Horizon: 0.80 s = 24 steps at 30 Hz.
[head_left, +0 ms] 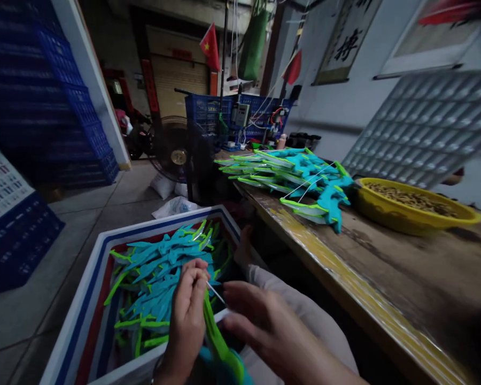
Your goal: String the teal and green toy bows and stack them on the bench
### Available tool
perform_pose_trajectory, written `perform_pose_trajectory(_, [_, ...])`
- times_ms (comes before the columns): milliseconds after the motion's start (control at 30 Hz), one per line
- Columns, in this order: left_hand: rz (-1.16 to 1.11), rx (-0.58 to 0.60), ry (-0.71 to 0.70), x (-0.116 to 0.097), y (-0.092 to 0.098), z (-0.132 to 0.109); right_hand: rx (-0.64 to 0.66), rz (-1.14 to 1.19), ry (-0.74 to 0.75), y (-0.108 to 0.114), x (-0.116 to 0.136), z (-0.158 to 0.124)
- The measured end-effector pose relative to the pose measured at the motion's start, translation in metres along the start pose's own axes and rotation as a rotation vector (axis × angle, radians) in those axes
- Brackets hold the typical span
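Observation:
My left hand [189,305] is closed around the upper end of a toy bow [215,334] with a green limb and a blue lower part. From that end a white string [215,293] runs taut down toward my right hand [260,321]. The right hand is slightly blurred beside the bow, thumb and fingers apart, with the string passing into or behind the gap. Whether it touches the string is unclear. Below and behind my left hand, a white crate [120,233] with blue and red stripes holds a heap of blue and green toy bows [160,267].
At right stands a wooden table [385,278] with a pile of strung bows [288,171] and a yellow basin [404,224] of small brown pieces. A fan [176,152] is beyond the crate. Blue crates [80,123] are stacked at left.

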<state>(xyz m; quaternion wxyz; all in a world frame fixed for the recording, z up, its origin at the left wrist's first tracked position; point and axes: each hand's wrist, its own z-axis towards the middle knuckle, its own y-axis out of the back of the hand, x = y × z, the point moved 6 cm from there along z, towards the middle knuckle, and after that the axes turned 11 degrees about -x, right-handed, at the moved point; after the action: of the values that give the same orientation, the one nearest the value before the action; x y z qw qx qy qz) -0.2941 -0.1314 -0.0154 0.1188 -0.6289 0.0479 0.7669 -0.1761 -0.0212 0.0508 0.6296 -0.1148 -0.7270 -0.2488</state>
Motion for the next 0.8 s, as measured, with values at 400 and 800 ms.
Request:
perform_pose_trajectory(400, [-0.496, -0.129, 0.185, -0.013, 0.017, -0.020, -0.023, 0.482, -0.278, -0.046, -0.002, 0.011])
perform_pose_trajectory(800, [-1.251, 0.063, 0.506, -0.039, 0.009, -0.022, -0.033, -0.204, 0.679, -0.068, 0.049, 0.002])
